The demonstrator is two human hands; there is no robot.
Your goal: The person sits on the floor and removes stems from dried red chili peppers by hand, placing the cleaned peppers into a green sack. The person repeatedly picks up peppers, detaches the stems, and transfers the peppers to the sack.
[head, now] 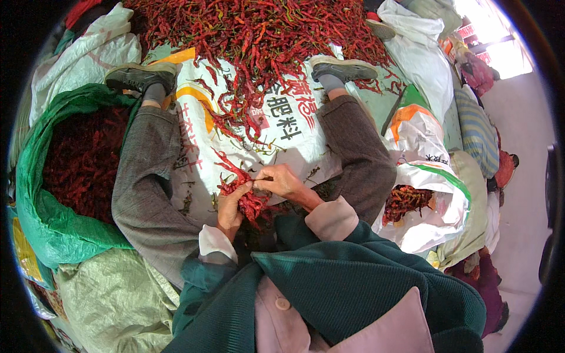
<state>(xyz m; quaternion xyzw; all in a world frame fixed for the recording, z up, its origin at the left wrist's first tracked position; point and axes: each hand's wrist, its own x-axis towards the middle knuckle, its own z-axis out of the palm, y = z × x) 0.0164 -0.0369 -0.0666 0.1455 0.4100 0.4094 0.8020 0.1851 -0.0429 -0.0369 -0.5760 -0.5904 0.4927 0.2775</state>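
A bunch of dried red chili peppers rests in my left hand, whose thumb presses on the upper part of it. The thumb and forefinger of my right hand pinch together at the top of the bunch, right by the left thumb. What they pinch is too small to make out; it may be a pepper's stem. Under both hands lies a printed white woven sack, spread flat between my legs. Loose peppers and bits of stem are scattered over it.
A large heap of red chilies lies beyond my feet. At left stands a green woven sack full of dark red chilies. A white sack at right holds more. Stuffed sacks line the right side. Other people sit at far right.
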